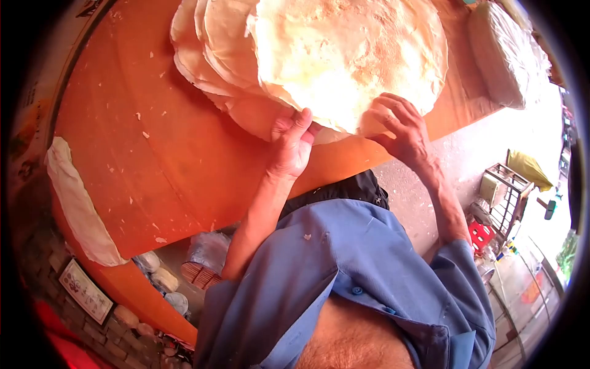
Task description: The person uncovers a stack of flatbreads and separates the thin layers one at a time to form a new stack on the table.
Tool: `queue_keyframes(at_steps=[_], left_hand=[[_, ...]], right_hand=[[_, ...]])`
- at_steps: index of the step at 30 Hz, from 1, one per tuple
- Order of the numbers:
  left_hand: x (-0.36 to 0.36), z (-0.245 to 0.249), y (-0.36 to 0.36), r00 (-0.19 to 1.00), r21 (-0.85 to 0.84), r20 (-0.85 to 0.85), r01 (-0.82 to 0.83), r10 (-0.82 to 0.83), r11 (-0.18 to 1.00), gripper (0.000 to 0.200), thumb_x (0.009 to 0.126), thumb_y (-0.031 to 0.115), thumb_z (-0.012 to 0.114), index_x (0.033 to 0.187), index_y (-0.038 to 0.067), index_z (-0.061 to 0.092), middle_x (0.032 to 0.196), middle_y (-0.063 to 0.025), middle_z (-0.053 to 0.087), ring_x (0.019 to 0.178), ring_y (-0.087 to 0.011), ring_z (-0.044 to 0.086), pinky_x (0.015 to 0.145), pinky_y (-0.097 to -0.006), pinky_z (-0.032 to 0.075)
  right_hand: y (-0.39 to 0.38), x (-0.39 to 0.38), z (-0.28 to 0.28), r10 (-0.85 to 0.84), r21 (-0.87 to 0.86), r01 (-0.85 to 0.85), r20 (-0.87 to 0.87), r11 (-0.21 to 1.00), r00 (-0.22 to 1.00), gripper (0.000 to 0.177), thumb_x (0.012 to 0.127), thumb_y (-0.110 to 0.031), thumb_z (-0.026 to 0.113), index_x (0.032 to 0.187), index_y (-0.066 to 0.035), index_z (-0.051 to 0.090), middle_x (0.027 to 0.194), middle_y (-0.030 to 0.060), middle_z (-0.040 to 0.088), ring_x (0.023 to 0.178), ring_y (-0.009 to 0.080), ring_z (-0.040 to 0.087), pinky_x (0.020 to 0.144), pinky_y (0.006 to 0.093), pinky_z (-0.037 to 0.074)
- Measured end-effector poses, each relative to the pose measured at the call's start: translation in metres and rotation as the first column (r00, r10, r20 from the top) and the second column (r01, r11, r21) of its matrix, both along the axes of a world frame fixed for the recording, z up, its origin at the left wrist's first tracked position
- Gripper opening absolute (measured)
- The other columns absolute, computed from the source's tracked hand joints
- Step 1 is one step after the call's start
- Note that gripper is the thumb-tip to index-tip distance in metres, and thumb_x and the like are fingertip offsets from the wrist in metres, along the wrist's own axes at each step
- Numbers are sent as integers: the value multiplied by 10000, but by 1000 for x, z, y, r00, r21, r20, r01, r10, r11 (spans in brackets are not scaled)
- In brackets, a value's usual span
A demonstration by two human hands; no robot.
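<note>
Several large, thin, round flatbread sheets [350, 55] lie overlapping on the orange table [135, 160], brightly lit and pale, with flaky edges. My left hand [291, 142] is at the near left edge of the top sheet, thumb up, its fingers curled around in front of the lower sheets. What it pinches is too small to make out. To the right, my right hand [401, 126] rests at the near edge of the top sheet, palm down, with fingers bent and thumb apart from them. Its fingertips touch or hover over the sheet; which one is unclear.
A plastic-wrapped bundle [501, 55] sits at the table's right end. A pale folded cloth [83, 206] lies along the left edge. Small flakes dot the table. Below right stand a metal rack [507, 197] and a red item [480, 235]; bags [209, 252] lie beneath the table.
</note>
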State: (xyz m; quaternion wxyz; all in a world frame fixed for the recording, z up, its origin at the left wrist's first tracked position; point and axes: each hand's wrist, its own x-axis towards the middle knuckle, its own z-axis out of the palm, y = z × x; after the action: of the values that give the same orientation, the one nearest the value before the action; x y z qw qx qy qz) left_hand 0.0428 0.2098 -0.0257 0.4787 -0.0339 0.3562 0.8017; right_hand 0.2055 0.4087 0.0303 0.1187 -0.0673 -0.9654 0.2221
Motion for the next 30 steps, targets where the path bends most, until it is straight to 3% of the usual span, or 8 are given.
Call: queue_keyframes(at_steps=[2, 5, 8, 14, 18, 20, 27, 30], left_hand=[[-4, 11, 4, 989, 97, -124, 93, -80, 991, 361, 949, 205, 628, 1254, 28, 548, 1239, -76, 599, 1165, -217, 566, 981, -388, 497], [-9, 66, 25, 997, 170, -70, 30, -18, 985, 428, 898, 205, 707, 1232, 7, 527, 1156, -76, 601, 1107, -196, 587, 971, -364, 505], [-13, 61, 32, 995, 190, -95, 44, -26, 981, 559, 876, 233, 734, 1300, -9, 462, 1216, -88, 570, 1150, -201, 565, 986, -370, 498], [-9, 65, 37, 992, 121, -123, 10, 5, 993, 476, 880, 113, 698, 1292, 14, 480, 1214, -85, 580, 1141, -196, 572, 964, -357, 510], [-8, 41, 46, 997, 72, -72, -28, 34, 997, 431, 862, 12, 662, 1268, 28, 517, 1196, -79, 600, 1102, -195, 594, 933, -352, 525], [-4, 40, 55, 993, -130, 67, -89, 98, 987, 418, 850, -29, 644, 1251, 28, 540, 1175, -74, 615, 1064, -198, 613, 900, -337, 536], [-3, 34, 64, 991, -59, -13, -136, 136, 989, 458, 841, -7, 660, 1278, 34, 526, 1213, -79, 594, 1111, -216, 572, 951, -351, 488], [-6, 32, 63, 983, -31, 141, -112, 116, 993, 523, 836, 26, 687, 1320, 49, 491, 1265, -64, 562, 1161, -219, 533, 989, -375, 458]], right_hand=[[6, 1, 13, -22, -69, 22, -2, 997, 1000, 610, 579, -185, 877, 1139, -111, 646, 1211, 124, 616, 1140, 340, 583, 923, 444, 512], [12, -3, 29, -56, -186, 53, -12, 981, 998, 605, 602, -268, 885, 1140, -106, 660, 1220, 123, 619, 1148, 328, 584, 928, 430, 510], [12, -8, 33, -81, -180, 67, -72, 981, 994, 568, 640, -341, 880, 1108, -92, 676, 1153, 120, 641, 1086, 313, 611, 899, 414, 524], [12, -13, 50, -111, -255, 97, -41, 962, 993, 687, 668, -470, 848, 1161, -38, 645, 1148, 183, 631, 1081, 344, 609, 893, 439, 515], [-2, -22, 45, -119, -191, 109, -42, 976, 992, 693, 686, -435, 843, 1209, -41, 617, 1144, 218, 622, 1071, 367, 606, 896, 447, 509], [-8, -31, 40, -157, -194, 142, -66, 971, 985, 687, 685, -425, 843, 1203, -33, 619, 1147, 220, 620, 1060, 373, 608, 892, 447, 508], [-39, -55, 26, -328, -15, 328, 22, 945, 945, 680, 722, -312, 800, 1278, -25, 534, 1206, 215, 573, 1127, 368, 548, 937, 449, 447], [-27, -35, 16, -414, 95, 411, 18, 907, 910, 626, 723, -241, 765, 1273, -39, 543, 1209, 210, 576, 1147, 359, 542, 965, 456, 429]])
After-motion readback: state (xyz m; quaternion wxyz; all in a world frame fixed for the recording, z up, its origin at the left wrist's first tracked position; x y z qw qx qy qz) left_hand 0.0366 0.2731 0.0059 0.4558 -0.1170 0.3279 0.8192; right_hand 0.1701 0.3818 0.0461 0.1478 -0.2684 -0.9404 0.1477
